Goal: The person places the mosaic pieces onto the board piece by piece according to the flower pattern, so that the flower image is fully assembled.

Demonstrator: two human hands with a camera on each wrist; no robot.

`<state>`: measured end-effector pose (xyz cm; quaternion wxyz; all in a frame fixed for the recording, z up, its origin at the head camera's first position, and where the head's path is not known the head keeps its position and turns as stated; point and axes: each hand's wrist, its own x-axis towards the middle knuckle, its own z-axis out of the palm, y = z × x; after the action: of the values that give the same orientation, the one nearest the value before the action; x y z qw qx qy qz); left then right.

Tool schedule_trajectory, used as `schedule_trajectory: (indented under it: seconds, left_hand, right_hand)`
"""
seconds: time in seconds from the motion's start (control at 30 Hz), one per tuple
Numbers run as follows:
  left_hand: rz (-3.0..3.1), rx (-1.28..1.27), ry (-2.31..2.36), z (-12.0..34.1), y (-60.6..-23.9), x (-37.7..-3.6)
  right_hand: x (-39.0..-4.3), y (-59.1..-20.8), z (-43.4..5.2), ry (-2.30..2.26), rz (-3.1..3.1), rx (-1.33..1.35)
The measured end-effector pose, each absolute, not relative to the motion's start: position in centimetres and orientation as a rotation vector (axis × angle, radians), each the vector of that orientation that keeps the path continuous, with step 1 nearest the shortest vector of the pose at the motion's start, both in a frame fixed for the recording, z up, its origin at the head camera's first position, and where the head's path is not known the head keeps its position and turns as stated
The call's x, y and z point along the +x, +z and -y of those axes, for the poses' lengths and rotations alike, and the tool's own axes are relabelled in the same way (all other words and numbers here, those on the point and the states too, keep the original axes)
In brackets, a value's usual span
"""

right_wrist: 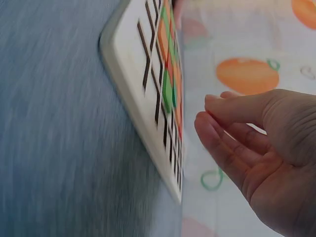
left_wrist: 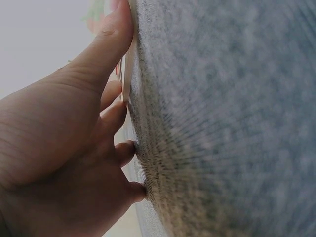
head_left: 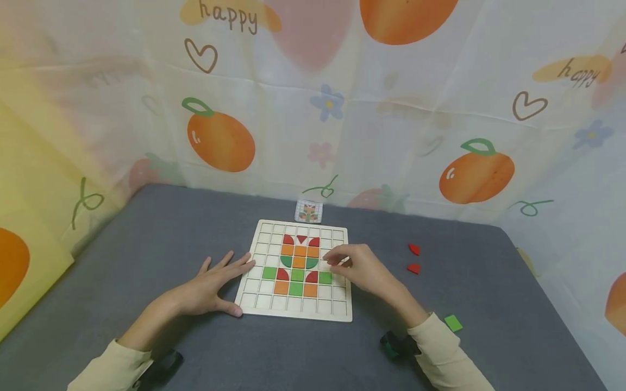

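A pale square grid board (head_left: 293,309) lies on the grey table, bearing a pattern of red, orange and green tiles. My left hand (head_left: 210,288) spreads its fingers at the board's left edge. In the left wrist view, the left hand's thumb (left_wrist: 116,29) rests against the board's edge. My right hand (head_left: 364,269) hovers over the board's right side, near a light green square tile (head_left: 325,278). Its bent thumb and index finger (right_wrist: 207,131) come close together, with no piece plainly visible between them.
Two red rounded tiles (head_left: 414,249) and a loose green square tile (head_left: 453,323) lie on the table to the right. Behind the board is a small pattern card (head_left: 308,212). A printed fabric curtain (head_left: 274,98) hangs at the table's back.
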<state>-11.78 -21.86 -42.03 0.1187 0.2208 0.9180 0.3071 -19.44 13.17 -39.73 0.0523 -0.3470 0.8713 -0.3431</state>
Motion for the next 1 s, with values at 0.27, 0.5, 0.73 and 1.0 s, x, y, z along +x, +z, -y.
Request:
schedule_trajectory:
  seconds: [0.27,0.5,0.73,1.0]
  left_hand:
    - [-2.677,0.648,0.901,21.7,-42.4,-11.7]
    - [-2.686,0.634,0.896,21.8,-42.0,-11.6]
    - [-2.685,0.632,0.888,21.8,-42.1,-11.7]
    - [-2.686,0.628,0.889,21.8,-42.1,-11.7]
  right_hand:
    - [-20.3,-40.2,-17.0,-0.955,-2.743,-0.962]
    - [-21.4,-40.4,-20.3,-0.867,-2.79,-0.984]
    - [-21.6,-40.5,-23.0,-0.824,-2.821,-1.013]
    - [-21.5,-40.0,-26.2,-0.691,-2.848,-0.954]
